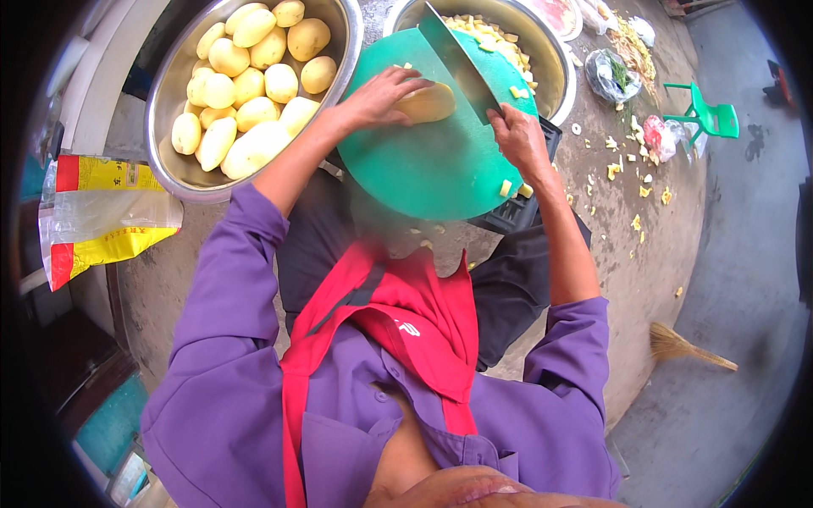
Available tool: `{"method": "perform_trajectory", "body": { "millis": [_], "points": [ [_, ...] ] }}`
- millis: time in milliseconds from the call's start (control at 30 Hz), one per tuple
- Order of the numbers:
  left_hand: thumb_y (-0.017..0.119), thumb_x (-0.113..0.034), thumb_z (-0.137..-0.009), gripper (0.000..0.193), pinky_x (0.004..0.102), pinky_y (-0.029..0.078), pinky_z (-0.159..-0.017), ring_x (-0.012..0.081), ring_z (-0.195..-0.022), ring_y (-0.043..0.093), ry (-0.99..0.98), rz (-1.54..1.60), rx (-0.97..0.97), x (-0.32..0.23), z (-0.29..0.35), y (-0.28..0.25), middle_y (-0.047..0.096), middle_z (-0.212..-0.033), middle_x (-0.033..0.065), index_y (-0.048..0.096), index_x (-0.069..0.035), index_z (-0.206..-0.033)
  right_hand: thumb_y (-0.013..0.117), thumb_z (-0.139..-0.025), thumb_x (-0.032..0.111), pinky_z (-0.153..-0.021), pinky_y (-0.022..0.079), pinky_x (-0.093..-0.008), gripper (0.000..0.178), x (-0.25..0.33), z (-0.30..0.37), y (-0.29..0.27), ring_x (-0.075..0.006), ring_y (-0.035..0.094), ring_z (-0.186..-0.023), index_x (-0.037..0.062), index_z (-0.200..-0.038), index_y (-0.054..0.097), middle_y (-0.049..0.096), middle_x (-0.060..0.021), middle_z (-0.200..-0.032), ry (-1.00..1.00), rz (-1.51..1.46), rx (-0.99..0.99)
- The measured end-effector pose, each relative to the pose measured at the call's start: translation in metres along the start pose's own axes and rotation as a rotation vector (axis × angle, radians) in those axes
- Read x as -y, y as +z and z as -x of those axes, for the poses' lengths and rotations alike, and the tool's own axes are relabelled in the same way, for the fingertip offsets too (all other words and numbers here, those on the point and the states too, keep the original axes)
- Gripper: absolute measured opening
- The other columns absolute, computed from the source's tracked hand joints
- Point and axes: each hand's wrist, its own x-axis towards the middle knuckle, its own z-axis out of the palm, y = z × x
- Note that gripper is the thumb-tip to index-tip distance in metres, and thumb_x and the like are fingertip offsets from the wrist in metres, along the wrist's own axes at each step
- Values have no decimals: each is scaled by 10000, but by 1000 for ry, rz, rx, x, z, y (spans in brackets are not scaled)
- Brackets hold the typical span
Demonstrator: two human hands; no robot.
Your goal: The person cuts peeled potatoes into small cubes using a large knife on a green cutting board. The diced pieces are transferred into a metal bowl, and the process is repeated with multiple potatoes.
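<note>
A round green cutting board (415, 173) lies in front of me, with a peeled potato (429, 103) on its far half. My left hand (379, 98) is closed on the potato's left end, its fingers over the top. In my right hand (520, 140) is the handle of a cleaver (458, 61), its broad blade slanting up and left over the board, to the right of the potato and apart from it. A few small potato pieces (518, 92) lie near the board's right edge.
A metal basin (353, 42) of peeled potatoes stands at the left. Beyond the board, another metal basin (566, 93) holds cut pieces. A black crate (508, 218) shows beneath the board. Scraps, plastic bags (611, 74), a green stool (716, 118) and a broom (677, 345) are on the right.
</note>
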Motion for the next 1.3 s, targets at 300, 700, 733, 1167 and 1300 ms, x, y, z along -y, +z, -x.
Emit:
{"method": "perform_trajectory", "body": {
  "millis": [300,700,733,1167,1300],
  "points": [
    [763,-144,-786,590,433,440,-1019,354,-1187,517,-12,107,-319,-10,16,29,547,-1301,131,567,-157,-1341,549,-963,245,-674,479,-548,309,-6,5,23,-478,626,-753,-29,-855,641,630,-293,-780,25,111,35],
    [778,-115,-749,387,389,478,-925,308,-1061,566,-149,77,-551,-35,20,29,625,-1136,84,638,-93,-1109,552,-960,265,-732,474,-561,367,18,-13,24,-494,624,-786,-60,-837,668,621,-324,-800,37,225,145],
    [781,-111,-745,392,389,479,-925,308,-1062,568,-151,91,-545,-33,19,29,625,-1135,83,639,-95,-1110,553,-960,264,-727,476,-554,366,18,-17,18,-492,625,-780,-62,-841,668,620,-324,-797,76,180,153],
    [759,-49,-727,379,386,503,-890,306,-1052,596,-183,116,-541,-31,30,26,637,-1117,82,638,-97,-1083,587,-945,260,-673,481,-516,364,54,-19,3,-496,616,-744,-73,-819,666,630,-308,-779,370,-1,316],
    [758,-36,-725,366,389,500,-895,309,-1060,593,-205,195,-545,-25,31,26,638,-1121,85,631,-86,-1064,577,-976,289,-454,461,-402,420,58,-19,-3,-246,563,-459,-82,-780,577,567,-162,-579,20,11,51]
  ]
}}
